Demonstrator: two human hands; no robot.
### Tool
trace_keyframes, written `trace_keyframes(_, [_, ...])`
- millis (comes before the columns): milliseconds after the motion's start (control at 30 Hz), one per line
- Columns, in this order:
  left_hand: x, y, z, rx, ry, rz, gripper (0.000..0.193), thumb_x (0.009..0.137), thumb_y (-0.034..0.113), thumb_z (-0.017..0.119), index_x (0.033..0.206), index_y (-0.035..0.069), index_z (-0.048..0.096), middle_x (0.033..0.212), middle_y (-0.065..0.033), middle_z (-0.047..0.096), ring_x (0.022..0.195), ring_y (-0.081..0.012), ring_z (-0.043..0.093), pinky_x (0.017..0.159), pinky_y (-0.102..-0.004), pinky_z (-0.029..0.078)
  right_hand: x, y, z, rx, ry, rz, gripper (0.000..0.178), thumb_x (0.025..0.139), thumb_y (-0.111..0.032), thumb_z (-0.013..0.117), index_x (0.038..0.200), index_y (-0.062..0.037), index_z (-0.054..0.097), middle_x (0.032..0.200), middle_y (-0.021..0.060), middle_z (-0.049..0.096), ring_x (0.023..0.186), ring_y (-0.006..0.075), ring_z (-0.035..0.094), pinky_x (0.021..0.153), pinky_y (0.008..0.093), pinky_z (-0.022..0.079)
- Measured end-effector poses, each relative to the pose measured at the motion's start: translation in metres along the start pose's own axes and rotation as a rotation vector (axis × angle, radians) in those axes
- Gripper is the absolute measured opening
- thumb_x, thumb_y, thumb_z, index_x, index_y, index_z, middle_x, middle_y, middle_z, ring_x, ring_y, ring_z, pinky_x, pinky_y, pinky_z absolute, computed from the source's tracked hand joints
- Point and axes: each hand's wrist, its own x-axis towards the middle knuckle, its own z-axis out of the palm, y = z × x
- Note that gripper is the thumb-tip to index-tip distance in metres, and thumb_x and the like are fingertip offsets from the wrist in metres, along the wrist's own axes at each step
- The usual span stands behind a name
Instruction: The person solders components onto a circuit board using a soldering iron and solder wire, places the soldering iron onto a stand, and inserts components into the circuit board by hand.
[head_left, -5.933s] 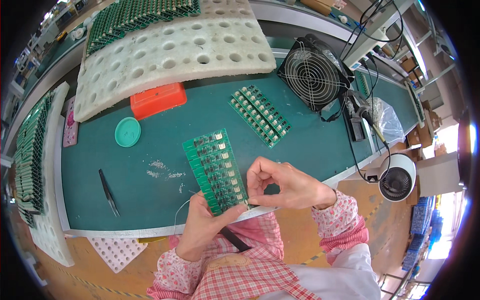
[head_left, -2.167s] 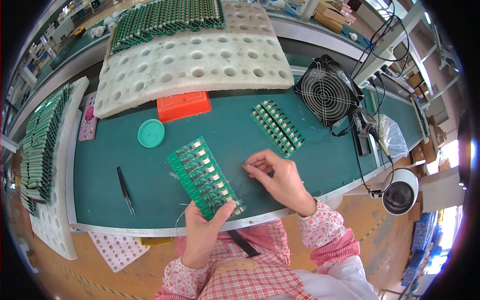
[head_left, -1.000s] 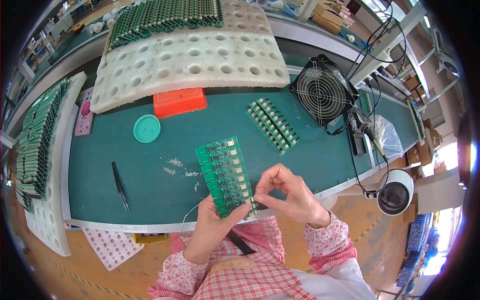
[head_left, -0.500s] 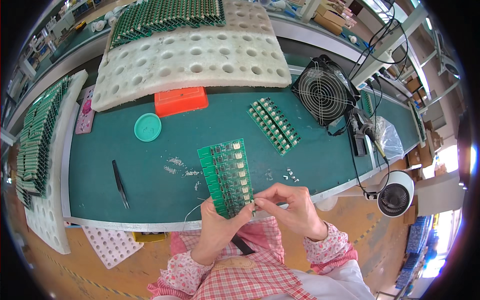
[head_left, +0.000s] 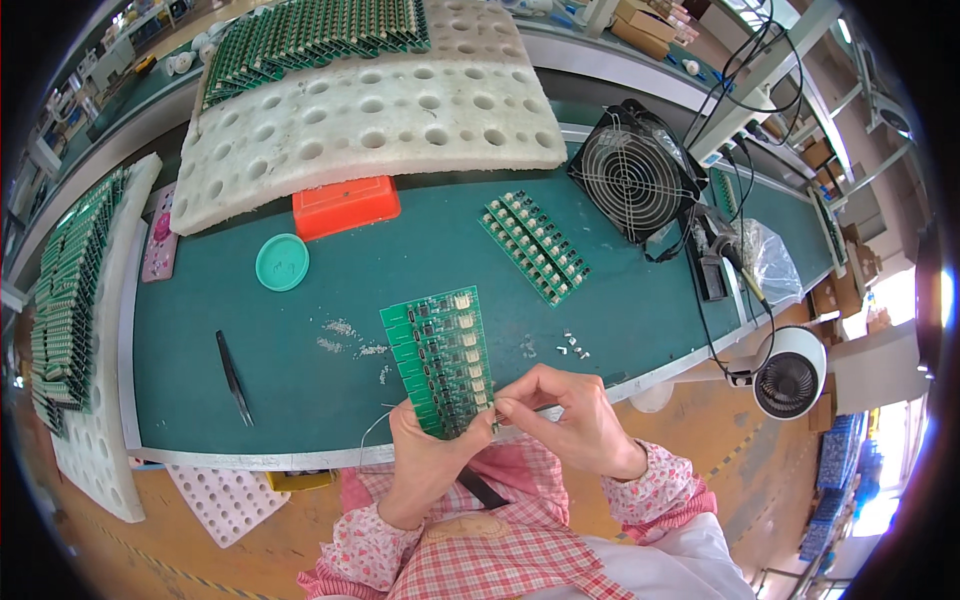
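Observation:
My left hand [head_left: 432, 450] grips the lower end of a green circuit board panel [head_left: 440, 350], its thumb over the front near the bottom right corner. Rows of small dark parts and white connectors run up the panel, which is held tilted above the bench's front edge. At the panel's lower right edge, my right hand [head_left: 562, 415] is closed in a pinch beside the left thumb. What its fingertips hold is too small and covered to name. A thin pale wire [head_left: 372, 428] curves out beside my left hand.
On the green bench [head_left: 200, 300] lie black tweezers [head_left: 234, 378], a turquoise lid [head_left: 282, 262], a red tray [head_left: 346, 207], more board panels [head_left: 536, 246] and small white pieces [head_left: 572, 346]. White foam racks [head_left: 370, 125] stand behind; a black fan [head_left: 636, 172] is at right.
The whole view has shifted a little, with bench things now slightly further left. Both hands keep nearly the same pose at the panel's lower corner.

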Motion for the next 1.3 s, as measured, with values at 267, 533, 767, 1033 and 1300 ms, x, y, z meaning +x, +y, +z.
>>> trace_keyframes(267, [0.002, 0.002, 0.0, -0.069, 0.033, -0.057, 0.028, 0.084, -0.001, 0.075, 0.11, 0.001, 0.068, 0.095, -0.002, 0.071, 0.081, -0.0077, 0.065, 0.074, -0.0242, 0.053, 0.008, 0.025, -0.05, -0.222, 0.402, -0.11, 0.011, 0.09, -0.008, 0.071, 0.099, -0.0023, 0.072, 0.093, 0.0094, 0.073, 0.08, 0.0179, 0.07, 0.072, 0.0301, 0.055])
trace_keyframes(533, [0.008, 0.006, 0.004, -0.108, 0.023, -0.092, 0.017, 0.087, 0.001, 0.074, 0.104, 0.0, 0.069, 0.093, -0.002, 0.071, 0.081, -0.0067, 0.065, 0.073, -0.0222, 0.052, 0.004, 0.056, -0.063, -0.786, 0.379, -0.35, 0.018, 0.079, -0.011, 0.077, 0.096, -0.0081, 0.073, 0.086, 0.0052, 0.062, 0.081, 0.0246, 0.057, 0.073, 0.0381, 0.047])
trace_keyframes(767, [0.009, 0.007, 0.004, -0.064, -0.008, -0.112, 0.017, 0.087, 0.003, 0.075, 0.103, 0.001, 0.069, 0.094, -0.0026, 0.072, 0.081, -0.0068, 0.065, 0.071, -0.0224, 0.052, 0.01, 0.062, -0.052, -0.911, 0.307, -0.482, 0.02, 0.078, -0.012, 0.078, 0.097, -0.0104, 0.072, 0.088, 0.0028, 0.06, 0.085, 0.0236, 0.056, 0.074, 0.0366, 0.045])
trace_keyframes(1033, [0.007, 0.007, 0.0, -0.101, -0.011, -0.116, 0.02, 0.087, 0.002, 0.075, 0.105, 0.001, 0.068, 0.094, -0.0029, 0.072, 0.083, -0.0071, 0.065, 0.073, -0.023, 0.053, 0.017, 0.052, -0.052, -0.778, 0.264, -0.45, 0.02, 0.076, -0.008, 0.079, 0.094, -0.0092, 0.072, 0.086, 0.0051, 0.062, 0.083, 0.0253, 0.057, 0.074, 0.037, 0.046])
trace_keyframes(1300, [0.007, 0.009, -0.003, -0.083, -0.055, -0.111, 0.021, 0.087, 0.001, 0.074, 0.107, 0.0, 0.067, 0.097, -0.0034, 0.071, 0.084, -0.0076, 0.066, 0.074, -0.0234, 0.053, 0.019, 0.054, -0.041, -0.885, 0.251, -0.469, 0.017, 0.078, -0.01, 0.078, 0.092, -0.0075, 0.07, 0.085, 0.0048, 0.062, 0.08, 0.0256, 0.058, 0.073, 0.0375, 0.047])
